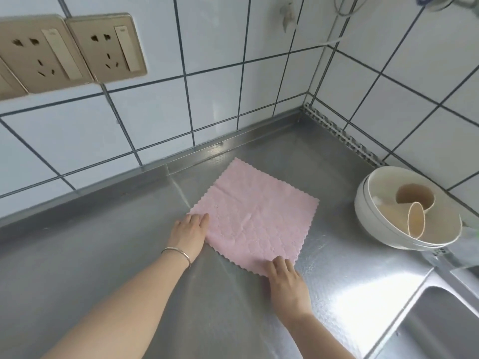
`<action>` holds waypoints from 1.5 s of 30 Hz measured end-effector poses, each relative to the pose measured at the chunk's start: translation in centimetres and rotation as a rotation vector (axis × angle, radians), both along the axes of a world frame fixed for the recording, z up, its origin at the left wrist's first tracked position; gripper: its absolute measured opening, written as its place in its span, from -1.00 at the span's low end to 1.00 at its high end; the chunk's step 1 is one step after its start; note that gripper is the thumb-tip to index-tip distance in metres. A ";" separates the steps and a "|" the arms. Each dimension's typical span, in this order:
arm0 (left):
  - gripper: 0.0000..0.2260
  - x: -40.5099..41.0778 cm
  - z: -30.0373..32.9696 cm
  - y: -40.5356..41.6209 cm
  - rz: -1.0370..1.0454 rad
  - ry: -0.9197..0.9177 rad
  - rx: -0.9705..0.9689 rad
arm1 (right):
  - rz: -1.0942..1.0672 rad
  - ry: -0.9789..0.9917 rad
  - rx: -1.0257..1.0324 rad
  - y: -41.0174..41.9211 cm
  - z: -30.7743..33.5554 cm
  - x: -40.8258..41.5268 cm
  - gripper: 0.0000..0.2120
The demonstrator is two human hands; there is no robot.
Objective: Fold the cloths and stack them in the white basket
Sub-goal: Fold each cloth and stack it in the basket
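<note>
Head view. Left hand [190, 233]: laid palm down at the left corner of the cloth [255, 218], fingers straight and together, tips resting on the fabric; a bangle [178, 253] is worn at the wrist. Right hand [286, 282]: placed palm down at the near corner of the cloth, fingers nearly straight, pressing rather than gripping. Cloth: pink, quilted, scalloped edge, spread flat and unfolded as a diamond on the counter [103, 255]. Counter: stainless steel, glare at the near right. Sink [440, 330]: seen in part at the near right. Bowl [383, 229]: white, set at the right by the wall, two paper cups [414, 195] inside. Wall: white tiles [207, 42], dark grout. Sockets [70, 50]: gold-toned, far left.
</note>
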State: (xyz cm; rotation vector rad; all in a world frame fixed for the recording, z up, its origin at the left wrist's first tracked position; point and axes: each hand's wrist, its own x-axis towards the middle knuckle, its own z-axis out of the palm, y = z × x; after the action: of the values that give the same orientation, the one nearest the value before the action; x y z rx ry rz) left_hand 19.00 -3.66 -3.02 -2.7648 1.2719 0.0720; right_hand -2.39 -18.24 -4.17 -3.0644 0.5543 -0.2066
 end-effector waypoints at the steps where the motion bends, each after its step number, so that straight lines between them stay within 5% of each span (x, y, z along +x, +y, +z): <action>1: -0.64 0.3 -0.1 0.2 0.012 -0.005 -0.002 | -0.018 0.008 0.011 -0.1 -0.1 0.1 -0.64; 6: -0.85 2.0 0.1 1.9 0.052 -0.042 -0.093 | -0.110 0.074 0.076 -0.5 1.0 0.9 -0.88; 9: -0.88 2.1 1.2 3.5 0.063 -0.063 -0.185 | -0.177 0.055 0.192 -0.8 2.3 1.2 -0.76; 11: -0.79 1.2 2.5 5.3 0.090 0.003 -0.283 | -0.158 -0.051 0.246 -0.6 3.9 1.2 -0.88; 15: -0.82 -1.5 6.2 10.2 0.354 0.281 -0.510 | -0.267 -0.109 0.554 -0.1 8.2 1.3 -0.81; 22: -0.64 -7.2 12.3 21.1 0.407 0.578 -0.531 | 0.002 0.192 0.726 2.9 16.8 0.5 -0.73; 25: -0.71 -10.5 16.3 25.5 0.429 0.711 -0.559 | 0.135 0.316 0.731 4.5 20.7 0.4 -0.77; 31: -0.91 -12.4 21.2 30.1 0.548 0.599 -0.749 | 0.251 0.241 0.943 7.8 26.1 2.4 -0.81; 35: -0.94 -9.9 18.8 30.8 0.732 0.462 -0.701 | 0.244 0.233 0.979 9.6 24.2 6.3 -0.84; 42: -0.85 -4.9 8.2 29.7 0.989 0.333 -0.410 | 0.166 0.419 0.674 12.5 11.0 14.3 -0.93; 45: -0.82 -3.4 5.3 29.6 1.070 0.336 -0.331 | 0.126 0.456 0.615 13.7 7.0 15.8 -0.75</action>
State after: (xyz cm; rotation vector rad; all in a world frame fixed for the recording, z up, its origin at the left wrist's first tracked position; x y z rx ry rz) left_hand 15.59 25.98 2.26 -3.4564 -0.3520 0.4374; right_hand 13.44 -4.57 2.86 -2.5117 0.3407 0.5684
